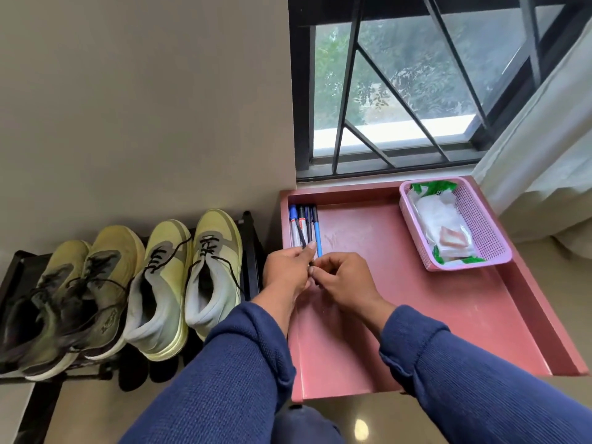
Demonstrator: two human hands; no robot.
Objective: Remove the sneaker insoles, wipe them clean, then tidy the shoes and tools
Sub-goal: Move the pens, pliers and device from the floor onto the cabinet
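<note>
Two pairs of sneakers stand on a black shoe rack (253, 251) at the left: a yellow-green pair (189, 277) beside the tray and a darker olive and black pair (70, 299) further left. Several pens (304, 225) lie in the far left corner of a pink tray (448, 315). My left hand (285, 270) and my right hand (342, 280) meet over the near ends of the pens, both pinching a dark pen between fingertips. A packet of wet wipes (442, 225) lies in a pink basket (490, 238) at the tray's far right.
A barred window (400, 91) rises behind the tray, with a white curtain (544, 149) at the right. A beige wall backs the shoe rack. Glossy floor tiles show below the tray's near edge.
</note>
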